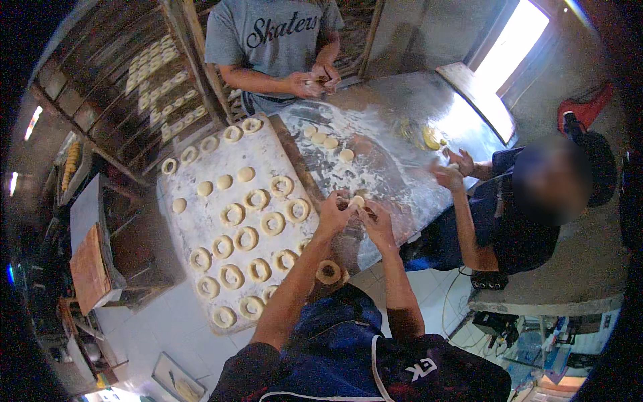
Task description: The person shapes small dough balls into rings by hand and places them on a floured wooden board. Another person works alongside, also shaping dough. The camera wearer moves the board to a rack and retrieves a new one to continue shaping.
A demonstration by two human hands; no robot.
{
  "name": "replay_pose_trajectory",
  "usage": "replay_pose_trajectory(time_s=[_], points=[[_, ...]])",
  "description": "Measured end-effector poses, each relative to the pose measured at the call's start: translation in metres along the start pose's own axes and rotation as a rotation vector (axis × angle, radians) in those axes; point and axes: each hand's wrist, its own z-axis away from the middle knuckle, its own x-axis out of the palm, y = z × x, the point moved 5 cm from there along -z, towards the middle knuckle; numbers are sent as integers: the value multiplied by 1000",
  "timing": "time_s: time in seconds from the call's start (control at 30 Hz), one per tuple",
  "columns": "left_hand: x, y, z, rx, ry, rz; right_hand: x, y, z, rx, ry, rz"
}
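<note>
A small pale piece of dough (357, 201) is pinched between the fingertips of both my hands, over the near left part of the floured table. My left hand (335, 216) grips it from the left. From the other side, my right hand (378, 226) closes on it. Just beyond lie several round dough pieces, among them one dough disc (346, 155) in scattered flour. To the left, a large pale board (177, 231) carries rows of dough rings, such as one ring (223, 216), and a row of flat discs (246, 174). My left forearm hides some of the rings.
A person in a grey shirt (274, 47) works dough across the table (395, 94). At the right, another person's blurred hands (452, 171) are near some yellow stuff (432, 139). Racks of filled trays (153, 60) stand at the back left, a cabinet (94, 261) at the left.
</note>
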Motion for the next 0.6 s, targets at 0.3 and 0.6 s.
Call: replay_pose_trajectory(time_s=[0.3, 0.6], points=[[-79, 66, 67, -37, 95, 71, 44, -86, 19, -194, -127, 114], [-127, 61, 111, 141, 249, 260, 96, -124, 50, -171, -326, -220]])
